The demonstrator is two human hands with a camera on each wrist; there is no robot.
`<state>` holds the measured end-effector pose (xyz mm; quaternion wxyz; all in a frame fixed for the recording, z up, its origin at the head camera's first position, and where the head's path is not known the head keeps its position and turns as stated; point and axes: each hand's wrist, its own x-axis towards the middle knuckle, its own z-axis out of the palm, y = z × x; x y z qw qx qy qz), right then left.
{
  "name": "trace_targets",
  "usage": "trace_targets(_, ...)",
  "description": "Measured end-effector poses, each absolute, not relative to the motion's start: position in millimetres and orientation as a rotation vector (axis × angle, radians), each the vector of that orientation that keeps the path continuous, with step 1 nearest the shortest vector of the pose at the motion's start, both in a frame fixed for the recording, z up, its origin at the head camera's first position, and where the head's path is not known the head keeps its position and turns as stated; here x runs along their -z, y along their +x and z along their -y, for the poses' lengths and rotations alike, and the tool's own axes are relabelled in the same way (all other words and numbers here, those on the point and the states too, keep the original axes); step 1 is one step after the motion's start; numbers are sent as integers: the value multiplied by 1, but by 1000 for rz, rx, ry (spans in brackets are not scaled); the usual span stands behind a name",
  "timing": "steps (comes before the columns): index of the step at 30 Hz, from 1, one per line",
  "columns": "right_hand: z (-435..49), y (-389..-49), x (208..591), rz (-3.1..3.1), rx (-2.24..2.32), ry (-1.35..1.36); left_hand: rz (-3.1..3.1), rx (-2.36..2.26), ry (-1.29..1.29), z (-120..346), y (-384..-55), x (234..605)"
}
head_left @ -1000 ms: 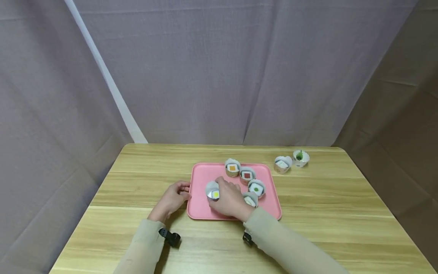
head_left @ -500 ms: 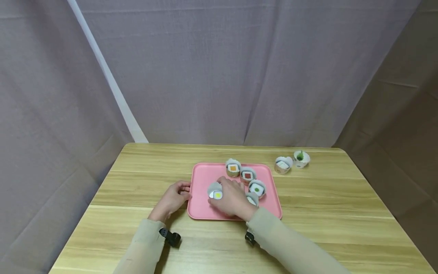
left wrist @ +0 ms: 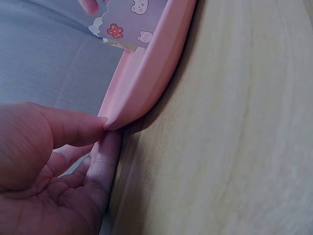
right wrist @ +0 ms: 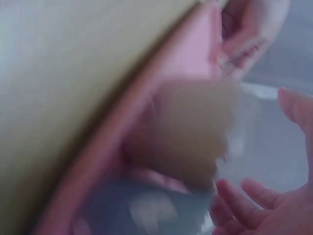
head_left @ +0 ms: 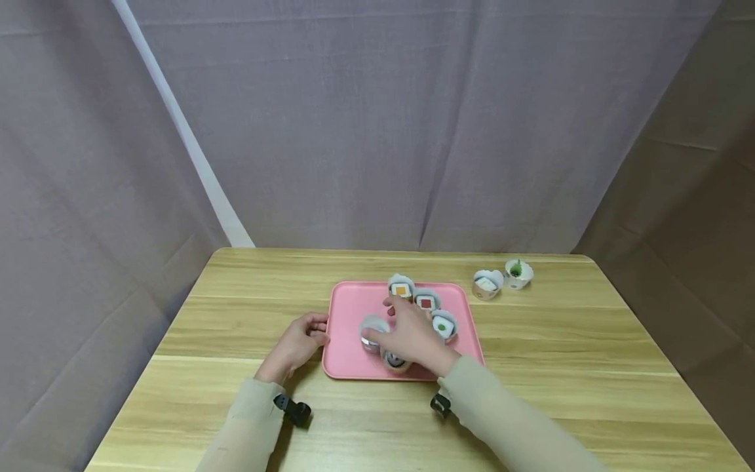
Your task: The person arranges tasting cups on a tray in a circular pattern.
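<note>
Right hand (head_left: 409,334) has shifted rightward, spread near a bear-printed cup (left wrist: 122,24).

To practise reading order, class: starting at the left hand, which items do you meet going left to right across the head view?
Left hand, leftmost paper cup, orange-centred sushi piece, red-centred sushi piece, green-centred sushi piece, white piece, green sprig. The overlapping right hand, pink tray and nearest cup are left out.

Smooth plastic tray (head_left: 350,301), paper cups (left wrist: 128,22), wood-grained tabletop (head_left: 578,367), matt cloth curtain (head_left: 330,131) (faintly creased)
</note>
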<state>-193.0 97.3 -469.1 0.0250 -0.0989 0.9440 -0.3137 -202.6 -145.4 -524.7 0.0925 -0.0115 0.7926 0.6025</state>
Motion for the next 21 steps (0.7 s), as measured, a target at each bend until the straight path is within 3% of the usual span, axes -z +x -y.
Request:
trace_targets(7,-139,-200,450,-2899,1203,-213,-2346,-1797,-41,145,-202,523)
trace_targets(21,-208,-202,458,-2934,1303,-68,-2347,-1781,-52,145,-202,524)
